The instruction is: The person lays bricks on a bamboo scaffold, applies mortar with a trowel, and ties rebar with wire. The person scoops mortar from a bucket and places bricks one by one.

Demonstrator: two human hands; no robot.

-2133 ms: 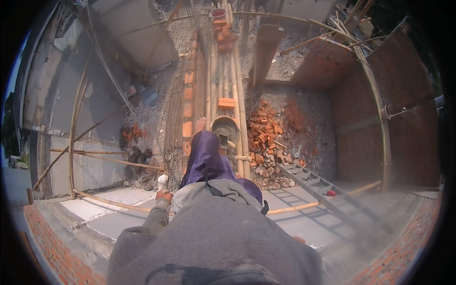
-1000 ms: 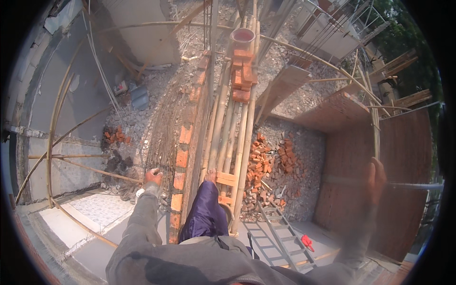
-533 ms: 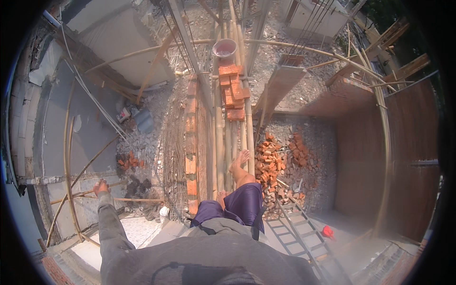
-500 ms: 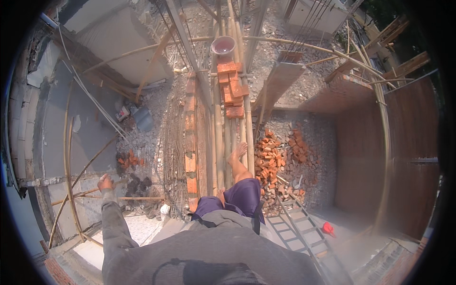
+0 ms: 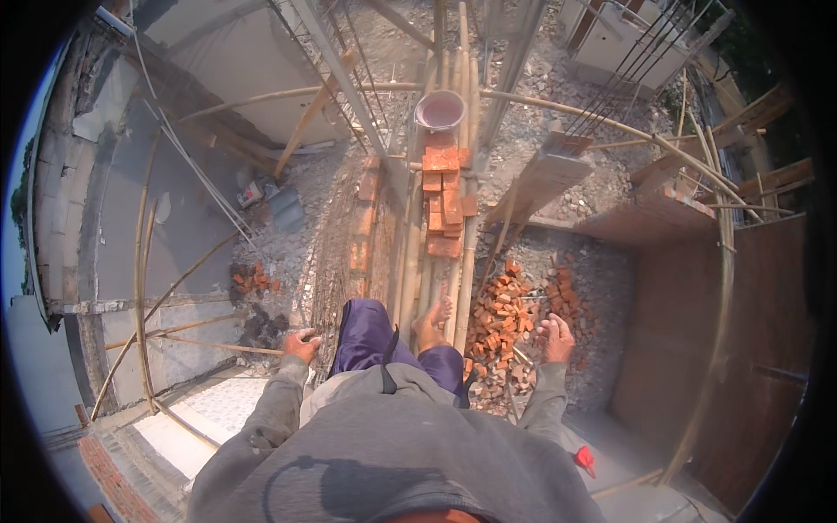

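My left hand (image 5: 301, 345) hangs out at my left side beside the bamboo poles, its fingers loosely bent and holding nothing. On the other side, my right hand (image 5: 555, 338) is raised in the air, fingers half curled and apart, nothing in it. I am on a walkway of bamboo poles (image 5: 410, 270), one bare foot (image 5: 432, 324) on them. Ahead of my feet a stack of orange bricks (image 5: 443, 196) lies on the poles, out of reach of both hands. Just beyond it stands a round bucket (image 5: 439, 112) with a pale rim.
A partly laid brick wall (image 5: 362, 227) runs along the walkway's left. Down to the right lie a heap of loose bricks (image 5: 501, 305) and a red object (image 5: 585, 460). Upright boards (image 5: 540, 179) and a horizontal bamboo rail (image 5: 575, 106) stand ahead. Rubble covers the ground below.
My right hand has come into view on the right. My left hand has moved inward and my left knee has come forward. The bricks and bucket appear nearer.
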